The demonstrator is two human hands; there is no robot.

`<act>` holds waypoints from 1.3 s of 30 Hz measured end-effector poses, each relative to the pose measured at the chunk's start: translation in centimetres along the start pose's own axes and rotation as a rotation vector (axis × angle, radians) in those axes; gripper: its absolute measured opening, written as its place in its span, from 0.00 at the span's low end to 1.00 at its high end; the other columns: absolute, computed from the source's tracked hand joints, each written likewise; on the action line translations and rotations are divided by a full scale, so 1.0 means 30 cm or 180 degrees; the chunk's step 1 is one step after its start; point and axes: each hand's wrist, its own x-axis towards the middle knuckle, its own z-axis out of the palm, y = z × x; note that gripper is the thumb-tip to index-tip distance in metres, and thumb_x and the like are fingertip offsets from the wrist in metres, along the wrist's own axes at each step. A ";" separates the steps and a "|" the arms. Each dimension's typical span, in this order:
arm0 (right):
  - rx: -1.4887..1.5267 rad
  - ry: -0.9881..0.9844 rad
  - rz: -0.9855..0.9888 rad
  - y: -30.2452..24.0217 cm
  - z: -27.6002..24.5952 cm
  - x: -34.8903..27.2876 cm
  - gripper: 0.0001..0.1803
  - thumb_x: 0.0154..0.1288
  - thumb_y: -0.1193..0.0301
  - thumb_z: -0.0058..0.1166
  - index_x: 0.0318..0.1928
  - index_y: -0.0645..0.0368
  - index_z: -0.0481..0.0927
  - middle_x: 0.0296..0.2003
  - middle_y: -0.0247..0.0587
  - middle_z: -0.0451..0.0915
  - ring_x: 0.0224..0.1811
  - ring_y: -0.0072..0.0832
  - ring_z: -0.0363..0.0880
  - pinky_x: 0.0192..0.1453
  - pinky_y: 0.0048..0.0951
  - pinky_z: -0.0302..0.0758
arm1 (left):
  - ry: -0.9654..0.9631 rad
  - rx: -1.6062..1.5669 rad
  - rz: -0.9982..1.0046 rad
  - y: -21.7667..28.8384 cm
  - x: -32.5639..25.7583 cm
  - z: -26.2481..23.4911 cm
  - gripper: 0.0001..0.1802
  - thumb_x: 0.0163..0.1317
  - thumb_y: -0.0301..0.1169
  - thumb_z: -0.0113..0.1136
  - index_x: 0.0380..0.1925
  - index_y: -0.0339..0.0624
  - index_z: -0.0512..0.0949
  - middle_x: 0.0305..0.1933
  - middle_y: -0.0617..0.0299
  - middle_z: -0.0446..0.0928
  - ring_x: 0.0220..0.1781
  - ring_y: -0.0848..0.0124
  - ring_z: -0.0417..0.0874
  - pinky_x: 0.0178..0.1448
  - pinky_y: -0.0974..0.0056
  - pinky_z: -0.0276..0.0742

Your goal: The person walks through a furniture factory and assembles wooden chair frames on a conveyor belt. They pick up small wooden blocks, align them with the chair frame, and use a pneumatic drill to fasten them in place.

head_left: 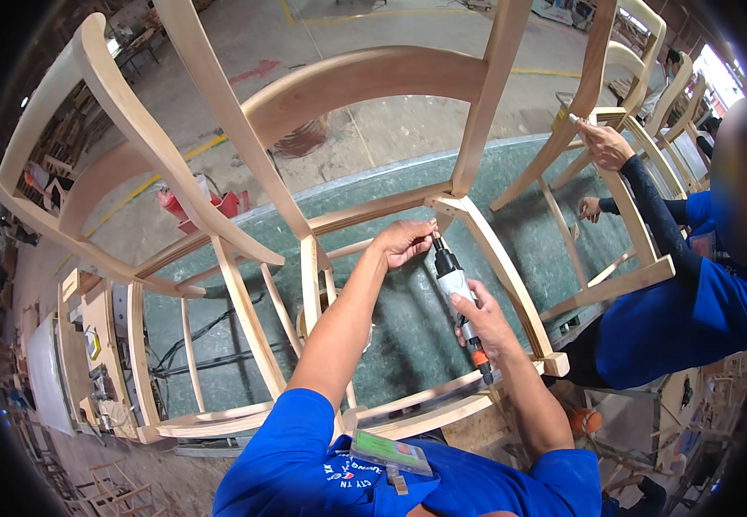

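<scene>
- Left chair [123, 112]: pale wood, unfinished, its back posts curving upward.
- Red bucket [178, 207]: beyond the table's far edge, seen past the left chair's post.
- Green table [408, 340]: runs beneath the chairs.
- Middle chair [373, 82]: directly before the person, with a broad curved backrest and an open seat frame.
- Badge [390, 452]: on the chest of the person's blue shirt.
- Left hand [408, 243]: fingers bent, fingertips drawn together at the driver's tip; I cannot tell whether they pinch anything small there.
- Driver [453, 284]: grey and black with an orange fitting, inside the seat opening, tip near the frame's far right corner; contact with the wood cannot be told.
- Right hand [483, 319]: wrapped firmly around the driver's body.
- Co-worker's hand [604, 144]: closed around a part of the right chair.
- Right chair [554, 153]: beside the middle one, pale wood too.
</scene>
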 end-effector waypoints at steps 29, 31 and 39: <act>0.0139 0.0390 -0.0217 -0.006 0.111 0.164 0.29 0.70 0.57 0.65 0.63 0.55 0.68 0.31 0.33 0.72 0.16 0.20 0.74 0.14 0.23 0.72 | 0.0790 0.0492 0.0854 -0.013 0.070 -0.004 0.07 0.70 0.25 0.62 0.44 0.33 0.82 0.36 0.60 0.82 0.29 0.79 0.78 0.26 0.74 0.74; 0.0104 0.0457 -0.0242 0.005 0.104 0.174 0.29 0.70 0.57 0.65 0.63 0.55 0.68 0.31 0.33 0.72 0.15 0.20 0.74 0.14 0.23 0.72 | 0.1104 0.0306 0.0815 -0.012 0.061 -0.004 0.08 0.70 0.25 0.61 0.44 0.33 0.82 0.37 0.59 0.83 0.28 0.78 0.77 0.25 0.74 0.74; -0.0125 0.0637 -0.0343 0.009 0.135 0.208 0.29 0.70 0.58 0.64 0.65 0.53 0.67 0.31 0.32 0.72 0.16 0.19 0.72 0.14 0.24 0.70 | 0.1747 -0.0445 0.0560 -0.065 0.019 -0.076 0.16 0.70 0.20 0.52 0.55 0.25 0.74 0.36 0.50 0.80 0.29 0.69 0.79 0.29 0.66 0.78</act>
